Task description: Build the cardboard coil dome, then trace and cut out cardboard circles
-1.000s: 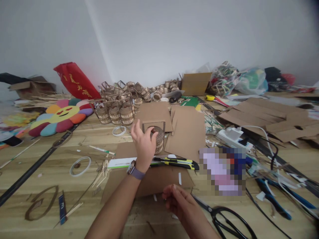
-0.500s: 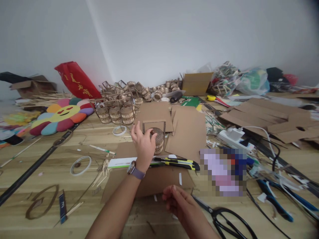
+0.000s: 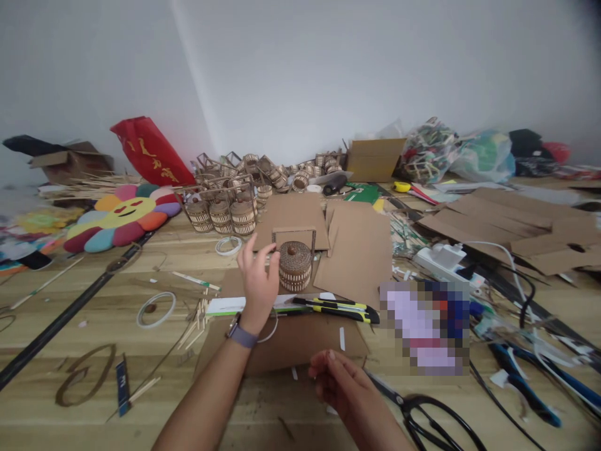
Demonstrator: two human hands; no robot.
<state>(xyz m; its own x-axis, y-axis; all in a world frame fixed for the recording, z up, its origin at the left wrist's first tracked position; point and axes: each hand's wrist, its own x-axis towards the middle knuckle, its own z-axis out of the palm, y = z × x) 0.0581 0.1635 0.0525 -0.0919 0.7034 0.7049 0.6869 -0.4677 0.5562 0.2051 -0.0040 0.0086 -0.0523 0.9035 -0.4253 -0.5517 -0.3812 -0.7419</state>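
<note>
A small round woven basket point(image 3: 295, 265) with a square handle frame stands on a cardboard sheet near the middle of the wooden floor. My left hand point(image 3: 257, 280) hovers just left of it, fingers apart, holding nothing; a purple watch band is on that wrist. My right hand point(image 3: 339, 382) rests low near the front edge of a cardboard sheet point(image 3: 286, 341), fingers curled together; what they hold, if anything, is hidden. A yellow-and-black utility knife point(image 3: 335, 307) lies between the two hands beside a green-edged ruler point(image 3: 223, 305).
Several finished baskets point(image 3: 225, 210) stand at the back, beside a flower cushion point(image 3: 119, 216) and a red bag point(image 3: 148, 153). Cardboard sheets point(image 3: 502, 216) cover the right. Black scissors point(image 3: 432, 416), blue pliers point(image 3: 526, 382), cables, a tape ring point(image 3: 154, 310) and a long black bar point(image 3: 61, 319) lie around.
My left hand has let go of the basket's top and drawn back to the left, fingers opening. The basket now stands free. My right hand has barely moved.
</note>
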